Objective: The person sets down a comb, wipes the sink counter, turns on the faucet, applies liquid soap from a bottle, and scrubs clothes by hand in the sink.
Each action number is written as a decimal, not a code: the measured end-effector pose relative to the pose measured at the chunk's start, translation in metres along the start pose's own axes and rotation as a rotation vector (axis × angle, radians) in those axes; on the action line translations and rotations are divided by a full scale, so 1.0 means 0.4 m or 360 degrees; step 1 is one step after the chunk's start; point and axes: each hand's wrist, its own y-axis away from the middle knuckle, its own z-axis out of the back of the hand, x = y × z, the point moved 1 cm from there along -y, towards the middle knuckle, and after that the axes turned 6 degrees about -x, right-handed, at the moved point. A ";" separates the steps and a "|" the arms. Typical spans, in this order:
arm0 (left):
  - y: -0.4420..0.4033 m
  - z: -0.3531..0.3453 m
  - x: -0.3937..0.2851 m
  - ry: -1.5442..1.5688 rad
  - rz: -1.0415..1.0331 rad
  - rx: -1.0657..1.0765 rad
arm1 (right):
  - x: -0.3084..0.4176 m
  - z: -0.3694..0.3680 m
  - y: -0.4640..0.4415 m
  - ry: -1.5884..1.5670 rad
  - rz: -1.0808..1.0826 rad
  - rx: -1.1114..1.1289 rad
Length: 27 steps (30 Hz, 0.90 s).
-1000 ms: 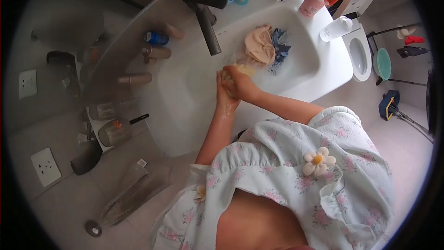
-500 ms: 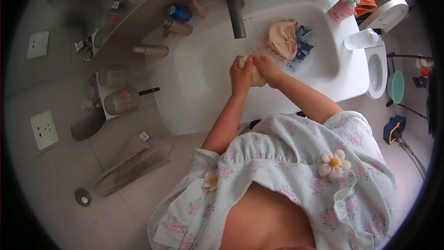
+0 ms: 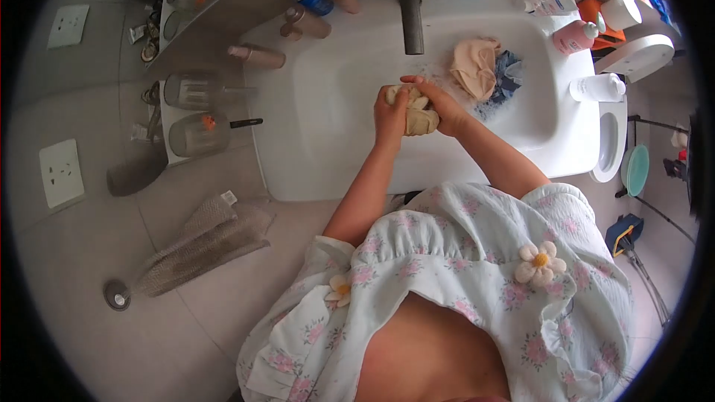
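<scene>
Over the white sink (image 3: 320, 112), my left hand (image 3: 389, 115) and my right hand (image 3: 445, 109) are both closed round a bunched cream cloth (image 3: 422, 122). Folds of it bulge out between my palms and below them. The fingers of my right hand reach over the top of the bundle, toward my left thumb. Farther right in the basin lie a peach cloth (image 3: 474, 68) and a dark blue cloth (image 3: 509, 74), crumpled against each other, with suds around them. The dark faucet (image 3: 412, 18) stands just beyond my hands.
Bottles, including a pink pump bottle (image 3: 575, 37) and a white bottle (image 3: 597, 88), stand on the right rim. A blue can (image 3: 313, 0) and a tan bottle (image 3: 257, 56) line the left rim. A grey towel (image 3: 205, 246) hangs at the left wall, below cups on a shelf.
My hands have shifted their grip; my right fingers are more spread, and more of the cream cloth shows between them. The whole view has turned slightly.
</scene>
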 end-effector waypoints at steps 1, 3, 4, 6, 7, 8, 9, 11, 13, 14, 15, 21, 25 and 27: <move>-0.025 0.007 0.031 -0.0266 -0.0103 -0.0002 | -0.004 -0.016 0.001 0.0149 0.0077 -0.0076; -0.017 0.014 0.023 -0.0529 -0.0221 -0.0070 | -0.026 -0.008 -0.015 0.0525 0.0275 -0.0157; 0.014 0.009 -0.004 -0.0523 -0.0239 -0.0127 | -0.041 -0.006 -0.030 0.0651 0.0321 -0.0187; 0.000 0.010 0.021 -0.0543 -0.0446 -0.0110 | -0.063 0.006 -0.059 0.0851 0.0352 -0.0263; -0.050 0.028 0.121 -0.0569 -0.0627 -0.0039 | -0.048 0.003 -0.052 0.0920 0.0299 -0.0277; -0.063 0.036 0.151 -0.0641 -0.0714 0.0009 | -0.032 -0.003 -0.044 0.0989 0.0245 -0.0288; -0.075 0.044 0.180 -0.0709 -0.0804 0.0055 | 0.030 -0.062 -0.019 0.1051 0.0153 -0.0258; -0.036 0.114 0.104 -0.0351 -0.0394 -0.0057 | 0.049 -0.047 -0.018 0.1267 0.0216 -0.0266; 0.026 0.212 0.024 0.0295 0.0054 -0.0291 | 0.100 -0.032 0.002 0.1646 0.0397 -0.0400; 0.034 0.271 0.012 0.0472 0.0084 -0.0400 | 0.140 -0.022 0.021 0.1919 0.0545 -0.0529; 0.050 0.328 -0.023 0.0525 0.0049 -0.0353 | 0.173 0.007 0.044 0.2244 0.0518 -0.0799; 0.067 0.607 0.001 0.0539 0.0064 -0.0991 | 0.153 0.339 0.123 0.2829 0.0811 -0.1570; 0.075 0.599 0.001 0.0111 -0.0021 -0.1249 | 0.187 0.292 0.116 0.2982 -0.0145 -0.1053; 0.080 0.608 0.013 -0.0631 -0.0210 -0.1396 | 0.174 0.317 0.090 0.2358 -0.0196 -0.0988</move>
